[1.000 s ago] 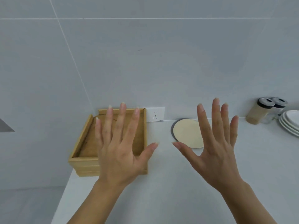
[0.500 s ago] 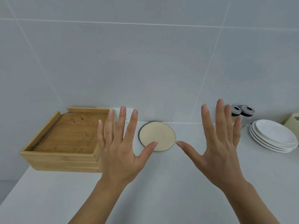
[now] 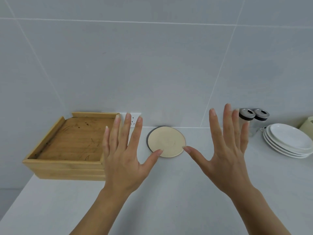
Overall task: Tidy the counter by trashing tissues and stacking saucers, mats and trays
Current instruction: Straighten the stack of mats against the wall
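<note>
Stacked wooden trays (image 3: 67,146) stand at the counter's back left corner. A round beige mat (image 3: 166,141) lies on a darker mat near the wall, in the middle. A stack of white saucers (image 3: 288,141) sits at the right. My left hand (image 3: 125,155) hovers above the counter with fingers spread, palm down, its fingers overlapping the trays' right edge. My right hand (image 3: 225,150) is spread the same way to the right of the mats. Neither hand holds anything. Both thumb tips point toward the beige mat.
Two shaker jars with metal lids (image 3: 254,117) stand against the wall behind my right fingers. A pale green object (image 3: 308,124) shows at the far right edge. A wall socket (image 3: 133,119) sits behind my left fingers. The grey counter (image 3: 169,192) ends at the left.
The view has swung to the right, so the trays and mats slid left in the frame and the saucers and jars came into view. Both hands keep their spread pose.
</note>
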Motion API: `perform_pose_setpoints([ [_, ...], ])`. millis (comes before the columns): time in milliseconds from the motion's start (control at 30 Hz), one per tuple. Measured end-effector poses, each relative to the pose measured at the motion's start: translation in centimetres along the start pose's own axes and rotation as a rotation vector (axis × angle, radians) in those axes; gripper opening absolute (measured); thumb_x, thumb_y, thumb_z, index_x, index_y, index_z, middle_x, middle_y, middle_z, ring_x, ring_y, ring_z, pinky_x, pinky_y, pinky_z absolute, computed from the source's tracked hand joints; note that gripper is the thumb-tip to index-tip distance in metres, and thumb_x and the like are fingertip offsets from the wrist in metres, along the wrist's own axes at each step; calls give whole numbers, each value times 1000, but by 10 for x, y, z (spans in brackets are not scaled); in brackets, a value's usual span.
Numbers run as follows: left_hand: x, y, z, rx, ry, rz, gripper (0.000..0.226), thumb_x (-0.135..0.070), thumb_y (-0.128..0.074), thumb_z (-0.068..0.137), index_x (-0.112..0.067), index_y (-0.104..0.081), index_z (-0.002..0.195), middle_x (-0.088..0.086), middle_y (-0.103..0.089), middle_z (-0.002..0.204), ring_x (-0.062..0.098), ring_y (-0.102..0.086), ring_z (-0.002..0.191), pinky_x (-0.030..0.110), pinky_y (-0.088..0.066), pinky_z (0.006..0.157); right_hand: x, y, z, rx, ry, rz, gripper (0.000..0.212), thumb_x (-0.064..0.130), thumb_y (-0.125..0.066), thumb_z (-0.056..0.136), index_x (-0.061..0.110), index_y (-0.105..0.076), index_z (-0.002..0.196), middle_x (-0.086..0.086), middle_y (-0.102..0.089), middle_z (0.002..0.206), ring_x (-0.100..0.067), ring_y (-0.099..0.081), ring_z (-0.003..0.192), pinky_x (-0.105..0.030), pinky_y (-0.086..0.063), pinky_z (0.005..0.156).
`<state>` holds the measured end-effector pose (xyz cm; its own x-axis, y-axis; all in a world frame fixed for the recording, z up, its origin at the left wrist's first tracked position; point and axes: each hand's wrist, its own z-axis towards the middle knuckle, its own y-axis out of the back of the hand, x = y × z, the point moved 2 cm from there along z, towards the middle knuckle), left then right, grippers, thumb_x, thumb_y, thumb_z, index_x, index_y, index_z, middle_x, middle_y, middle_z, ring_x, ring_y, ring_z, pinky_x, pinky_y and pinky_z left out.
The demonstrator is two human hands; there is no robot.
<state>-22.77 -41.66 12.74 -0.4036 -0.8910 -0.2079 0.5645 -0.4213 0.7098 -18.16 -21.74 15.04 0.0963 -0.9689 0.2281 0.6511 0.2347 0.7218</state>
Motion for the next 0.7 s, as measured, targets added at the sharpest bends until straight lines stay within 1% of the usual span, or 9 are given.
perform_pose_setpoints([
  [133,7,-14,2,57,2,-26,75,-66,-31,85,-19,-25,143,9,-32,149,27,-21,140,43,-13,115,-4,-16,-1,50,-16,-22,86,67,-38,81,30,3,146,-11,-6,154,-22,5,144,-40,8,116],
  [300,11,-45,3,170,11,-69,75,-66,-34,83,-19,-26,142,9,-31,150,25,-18,141,41,-11,116,-17,-37,2,134,-63,-23,84,69,-35,81,29,-1,147,-10,-6,154,-17,10,143,-36,11,115],
  [500,20,-89,-2,323,51,-102,78,-69,-30,83,-19,-26,142,9,-30,150,24,-19,140,40,-10,115,-39,-76,-3,272,-102,-31,84,69,-34,81,30,3,146,-5,-2,154,-18,6,143,-37,9,115],
  [633,28,-118,-5,404,96,-99,81,-72,-28,80,-20,-24,143,8,-31,150,24,-18,140,35,-4,115,-53,-107,-5,362,-115,-25,85,70,-32,81,29,2,147,-5,-3,154,-19,2,143,-40,7,115],
  [700,32,-131,-6,442,119,-82,84,-73,-29,79,-17,-27,142,9,-34,148,26,-23,139,36,-8,113,-60,-122,-6,404,-123,-17,85,70,-33,81,27,0,147,-5,-3,154,-18,3,143,-38,7,116],
])
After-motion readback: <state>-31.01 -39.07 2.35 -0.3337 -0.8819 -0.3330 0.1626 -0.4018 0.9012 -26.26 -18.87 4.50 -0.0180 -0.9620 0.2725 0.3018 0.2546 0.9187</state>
